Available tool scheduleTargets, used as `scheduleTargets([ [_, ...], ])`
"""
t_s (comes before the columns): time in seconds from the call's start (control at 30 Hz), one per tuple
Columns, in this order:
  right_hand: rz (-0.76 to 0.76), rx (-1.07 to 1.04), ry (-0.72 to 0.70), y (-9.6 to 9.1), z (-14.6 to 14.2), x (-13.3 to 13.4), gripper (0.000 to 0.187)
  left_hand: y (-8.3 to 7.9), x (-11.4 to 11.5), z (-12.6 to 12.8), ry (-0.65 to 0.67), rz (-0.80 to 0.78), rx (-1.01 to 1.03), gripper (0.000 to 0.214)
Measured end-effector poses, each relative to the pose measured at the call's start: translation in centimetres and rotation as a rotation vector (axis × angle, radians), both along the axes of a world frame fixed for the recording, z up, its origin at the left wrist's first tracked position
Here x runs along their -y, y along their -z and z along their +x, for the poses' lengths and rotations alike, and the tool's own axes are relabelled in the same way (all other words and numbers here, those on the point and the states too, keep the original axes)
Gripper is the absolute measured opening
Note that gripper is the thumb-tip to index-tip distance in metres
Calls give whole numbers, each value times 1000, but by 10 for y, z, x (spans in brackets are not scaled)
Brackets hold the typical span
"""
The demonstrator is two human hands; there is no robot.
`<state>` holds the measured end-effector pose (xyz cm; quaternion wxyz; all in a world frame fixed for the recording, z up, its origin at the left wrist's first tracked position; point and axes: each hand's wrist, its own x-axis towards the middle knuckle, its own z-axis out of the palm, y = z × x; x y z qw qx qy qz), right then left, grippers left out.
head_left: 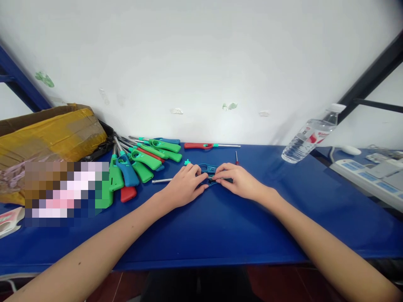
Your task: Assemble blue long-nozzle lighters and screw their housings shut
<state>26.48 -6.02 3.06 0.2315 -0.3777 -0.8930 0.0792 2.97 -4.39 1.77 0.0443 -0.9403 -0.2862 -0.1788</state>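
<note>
My left hand [185, 184] and my right hand [237, 181] meet at the middle of the blue table [201, 226], both with fingers curled onto a blue long-nosed lighter [208, 169] that lies flat between them. Its metal tube [161, 180] sticks out to the left past my left hand. A small teal part [187, 162] lies just behind my left hand. A small red-handled screwdriver [236, 157] lies behind my right hand.
A pile of green, blue and red lighters [141, 161] lies to the left. One red lighter [208, 146] lies alone at the back. A taped cardboard box [47, 138] stands far left. A water bottle [310, 138] leans at the right, beside a power strip [368, 178].
</note>
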Motion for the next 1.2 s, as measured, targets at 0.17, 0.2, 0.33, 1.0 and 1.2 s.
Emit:
scheduleTargets([
  [0.17, 19, 16, 9, 1, -1, 0, 24, 0, 0, 0, 18, 16, 7, 28],
  [0.2, 26, 15, 3, 1, -1, 0, 24, 1, 0, -1, 20, 11, 18, 28],
  [0.33, 18, 9, -24, 1, -2, 0, 23, 1, -2, -4, 14, -20, 54, 27],
  [1.0, 87, 52, 18, 5, -8, 3, 25, 2, -3, -10, 43, -54, 81, 25],
  [1.2, 107, 160, 13, 4, -10, 5, 34, 1, -3, -10, 50, -51, 77, 26],
])
